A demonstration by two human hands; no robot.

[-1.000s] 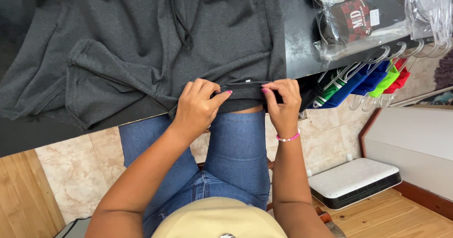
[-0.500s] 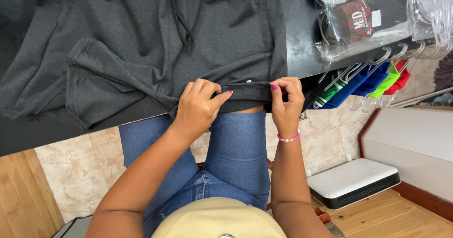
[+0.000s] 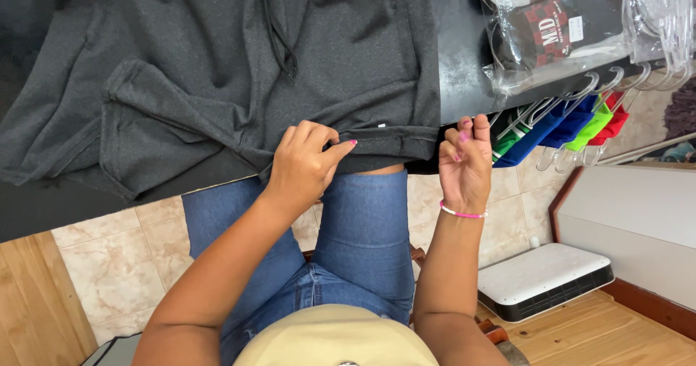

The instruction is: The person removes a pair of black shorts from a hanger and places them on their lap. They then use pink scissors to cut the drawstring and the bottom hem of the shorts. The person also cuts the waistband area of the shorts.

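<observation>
A dark grey knit garment (image 3: 217,68) with a black drawstring (image 3: 279,39) lies spread on a black table (image 3: 464,54), its hem hanging over the near edge. My left hand (image 3: 304,166) is closed on that hem, thumb and fingers pinching the folded edge. My right hand (image 3: 464,163), wearing a pink bead bracelet, is raised just right of the hem and off the cloth. Its fingertips are drawn together and I see nothing between them. My legs in blue jeans (image 3: 362,243) are under the table edge.
Clear plastic bags with folded clothes (image 3: 558,25) lie at the table's far right. Below them hang blue, green and red garments on hangers (image 3: 573,123). A flat white box (image 3: 544,279) sits on the wooden floor at right, beside beige tiles (image 3: 109,264).
My right hand has let go of the hem and lifted away to the right with its fingers pinched. My left hand stays on the hem.
</observation>
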